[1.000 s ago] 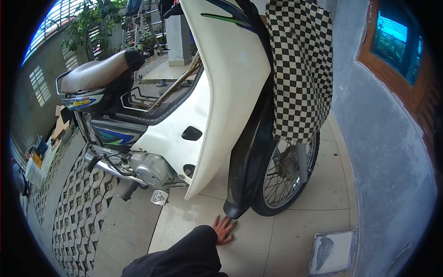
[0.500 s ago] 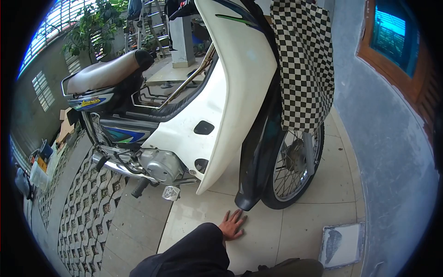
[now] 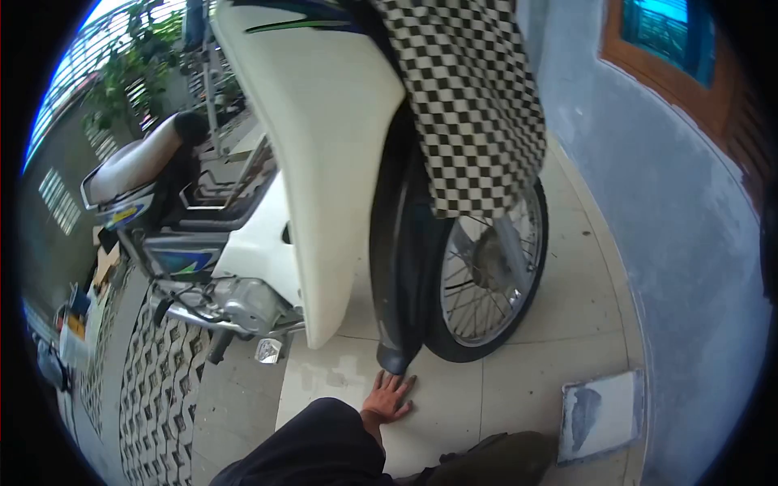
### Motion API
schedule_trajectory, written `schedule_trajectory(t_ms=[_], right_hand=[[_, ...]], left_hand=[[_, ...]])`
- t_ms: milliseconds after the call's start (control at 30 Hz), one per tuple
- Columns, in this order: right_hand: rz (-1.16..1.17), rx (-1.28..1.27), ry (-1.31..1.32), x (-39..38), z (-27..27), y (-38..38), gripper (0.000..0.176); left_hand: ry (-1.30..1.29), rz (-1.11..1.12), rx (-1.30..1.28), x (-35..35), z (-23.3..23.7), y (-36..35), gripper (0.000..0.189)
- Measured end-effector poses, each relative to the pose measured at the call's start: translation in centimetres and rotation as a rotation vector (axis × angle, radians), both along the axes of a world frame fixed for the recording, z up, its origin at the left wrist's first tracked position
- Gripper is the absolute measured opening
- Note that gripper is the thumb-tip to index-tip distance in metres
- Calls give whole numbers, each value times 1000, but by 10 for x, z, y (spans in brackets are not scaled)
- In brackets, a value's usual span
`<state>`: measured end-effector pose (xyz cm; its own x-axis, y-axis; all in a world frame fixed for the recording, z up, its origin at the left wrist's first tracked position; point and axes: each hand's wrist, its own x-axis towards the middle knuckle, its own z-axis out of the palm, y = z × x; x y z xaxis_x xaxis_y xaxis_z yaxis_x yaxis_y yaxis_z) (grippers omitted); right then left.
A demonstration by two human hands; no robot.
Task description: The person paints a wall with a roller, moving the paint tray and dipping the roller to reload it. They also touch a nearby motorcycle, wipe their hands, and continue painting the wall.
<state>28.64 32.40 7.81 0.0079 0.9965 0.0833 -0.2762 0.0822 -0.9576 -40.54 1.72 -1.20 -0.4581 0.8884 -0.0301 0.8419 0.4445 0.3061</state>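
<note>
My left hand (image 3: 388, 397) is palm down on the pale floor tiles, its fingers spread and holding nothing. Its fingertips are right at the lower tip of the black front mudguard (image 3: 395, 324) of a parked motorbike. Beside the mudguard stands the spoked front wheel (image 3: 488, 283). The white leg shield (image 3: 320, 130) rises above, and a black-and-white checkered cloth (image 3: 474, 113) hangs over the front. My right hand is out of the picture.
A white, grey-smeared square board (image 3: 601, 417) lies on the tiles at the right, by the blue-grey wall (image 3: 648, 202). At the left are paving blocks (image 3: 162, 389) with holes and, at the back, a leafy plant (image 3: 130, 73). My clothed knee (image 3: 502, 462) is at the bottom.
The view has shifted, so the motorbike appears farther left and closer. My left hand still lies spread on the tiles at the mudguard's tip.
</note>
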Motion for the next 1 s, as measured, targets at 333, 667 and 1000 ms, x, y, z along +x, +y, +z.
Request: schedule_trajectory(t_ms=[333,667,1000], right_hand=[[-935,-206,116,-176,61,38,30],[-752,-205,3,-259,53,87,26],[-770,-224,112,-174,96,30,39]], left_hand=[[150,-44,-40,10,-12,5,80],[161,-42,-34,22,1,5,83],[250,-139,-174,28,13,8,77]])
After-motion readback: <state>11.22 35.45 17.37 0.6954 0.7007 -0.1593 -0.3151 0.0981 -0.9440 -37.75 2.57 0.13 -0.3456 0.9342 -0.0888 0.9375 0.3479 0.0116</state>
